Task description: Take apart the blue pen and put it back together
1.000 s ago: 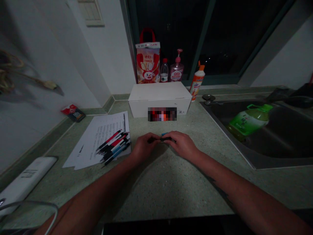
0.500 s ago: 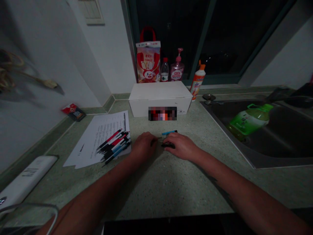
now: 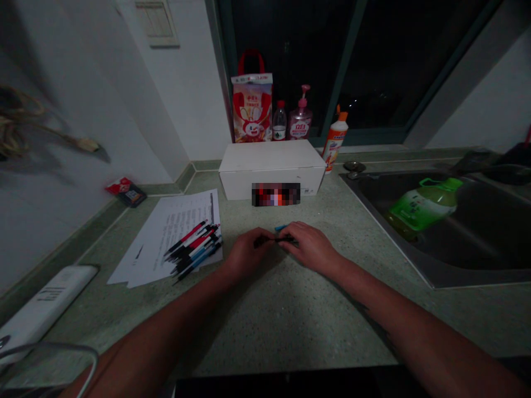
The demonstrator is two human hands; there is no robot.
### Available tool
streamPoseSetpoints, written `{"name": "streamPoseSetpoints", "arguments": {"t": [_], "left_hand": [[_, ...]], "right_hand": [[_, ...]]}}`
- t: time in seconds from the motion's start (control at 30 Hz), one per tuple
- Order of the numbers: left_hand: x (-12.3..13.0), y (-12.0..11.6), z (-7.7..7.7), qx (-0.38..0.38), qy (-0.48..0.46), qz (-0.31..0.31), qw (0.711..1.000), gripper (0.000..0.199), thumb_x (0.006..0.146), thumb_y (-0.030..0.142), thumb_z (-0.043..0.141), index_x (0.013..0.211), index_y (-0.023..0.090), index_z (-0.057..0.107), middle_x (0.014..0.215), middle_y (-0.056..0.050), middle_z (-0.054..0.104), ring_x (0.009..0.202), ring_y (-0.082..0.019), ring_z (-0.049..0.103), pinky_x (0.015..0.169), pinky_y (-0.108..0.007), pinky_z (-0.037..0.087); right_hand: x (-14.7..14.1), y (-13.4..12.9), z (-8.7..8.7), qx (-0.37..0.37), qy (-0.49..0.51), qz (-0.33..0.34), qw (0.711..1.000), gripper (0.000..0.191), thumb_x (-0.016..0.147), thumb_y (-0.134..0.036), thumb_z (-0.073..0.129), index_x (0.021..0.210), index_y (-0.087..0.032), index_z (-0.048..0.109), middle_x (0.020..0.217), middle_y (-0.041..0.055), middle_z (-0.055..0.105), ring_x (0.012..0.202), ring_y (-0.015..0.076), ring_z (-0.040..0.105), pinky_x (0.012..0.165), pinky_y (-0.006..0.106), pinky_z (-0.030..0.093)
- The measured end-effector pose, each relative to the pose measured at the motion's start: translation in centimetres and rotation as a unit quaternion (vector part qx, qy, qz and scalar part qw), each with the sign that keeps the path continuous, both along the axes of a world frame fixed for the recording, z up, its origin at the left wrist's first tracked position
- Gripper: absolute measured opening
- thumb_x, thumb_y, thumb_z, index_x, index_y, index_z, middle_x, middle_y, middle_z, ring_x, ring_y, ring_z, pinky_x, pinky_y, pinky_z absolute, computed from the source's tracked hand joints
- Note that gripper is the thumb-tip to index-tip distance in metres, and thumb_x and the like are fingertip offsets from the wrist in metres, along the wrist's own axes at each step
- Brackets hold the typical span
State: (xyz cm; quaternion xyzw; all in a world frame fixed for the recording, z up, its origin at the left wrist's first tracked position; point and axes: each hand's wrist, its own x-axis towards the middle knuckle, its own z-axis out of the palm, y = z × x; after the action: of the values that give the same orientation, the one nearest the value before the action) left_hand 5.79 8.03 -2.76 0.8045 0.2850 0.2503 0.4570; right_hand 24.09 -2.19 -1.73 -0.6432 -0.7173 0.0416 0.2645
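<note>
Where the counter's left end begins, a white device [image 3: 53, 298] lies near a grey cable [image 3: 78, 347], its back edge close to the wall, a spot that leaves the middle of the counter to the arms. A red and black packet [image 3: 126, 192] leans into the corner, apparently propped by the wall. Nearer the centre, printed sheets [image 3: 145, 237] lie flat, and the pens [image 3: 194, 246] heaped on them point roughly the same way; the paper seems to serve as a mat, keeping the heap together within easy reach of the left hand [image 3: 249, 249].

That hand pinches one end of a dark slender object [image 3: 287, 239], which lies low over the counter [image 3: 290, 320], between the two sets of fingertips. Just beyond the right fingertips shows a blue piece [image 3: 280, 227], partly covered. The right hand [image 3: 309, 246] has its fingers closed narrowly on the other end. Gripping from opposite sides probably steadies something so thin; whether it is one part or two meeting, one cannot tell.

Behind the hands, a white box [image 3: 271, 157] stands pushed back near the window, likely to spare working room. On the right, a green jug [image 3: 427, 204] rests tilted in the sink [image 3: 460, 276].
</note>
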Motion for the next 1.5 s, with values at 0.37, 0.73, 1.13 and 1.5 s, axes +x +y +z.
{"name": "streamPoseSetpoints", "arguments": {"t": [0.37,0.73,1.13,1.5], "left_hand": [[-0.19,-0.20,0.38,0.008,-0.005,0.020,1.000,0.009,0.086,0.023,0.068,0.092,0.020,0.074,0.085,-0.001,0.075,0.077,-0.016,0.069,0.073,-0.027,0.054],[-0.31,-0.01,0.14,0.082,-0.008,0.048,0.995,0.010,0.087,0.022,0.066,0.094,0.020,0.074,0.084,-0.001,0.074,0.076,-0.016,0.066,0.072,-0.027,0.052],[-0.21,-0.10,0.51,0.062,-0.004,0.057,0.996,0.011,0.086,0.023,0.067,0.093,0.021,0.075,0.089,-0.003,0.076,0.081,-0.018,0.068,0.077,-0.031,0.055],[-0.31,-0.04,0.66,0.065,-0.018,0.065,0.996,0.011,0.087,0.018,0.068,0.095,0.019,0.076,0.089,-0.002,0.075,0.080,-0.018,0.067,0.077,-0.030,0.053]], "right_hand": [[-0.23,-0.03,-0.06,0.003,0.040,0.002,0.999,0.005,0.097,-0.020,0.068,0.101,-0.022,0.068,0.096,0.0032,0.070,0.093,0.0207,0.065,0.079,0.032,0.047],[-0.41,0.09,-0.34,-0.016,0.121,-0.023,0.992,0.021,0.094,-0.020,0.070,0.115,-0.022,0.064,0.102,0.0036,0.073,0.090,0.0199,0.068,0.074,0.030,0.047],[-0.10,0.09,-0.38,-0.013,0.123,-0.040,0.991,0.009,0.098,-0.025,0.065,0.106,-0.021,0.064,0.093,0.0027,0.071,0.081,0.0190,0.065,0.069,0.029,0.045],[0.13,0.08,-0.27,-0.003,0.117,-0.038,0.992,0.008,0.101,-0.024,0.059,0.099,-0.021,0.066,0.090,0.0026,0.070,0.082,0.0184,0.064,0.070,0.029,0.043]]}}
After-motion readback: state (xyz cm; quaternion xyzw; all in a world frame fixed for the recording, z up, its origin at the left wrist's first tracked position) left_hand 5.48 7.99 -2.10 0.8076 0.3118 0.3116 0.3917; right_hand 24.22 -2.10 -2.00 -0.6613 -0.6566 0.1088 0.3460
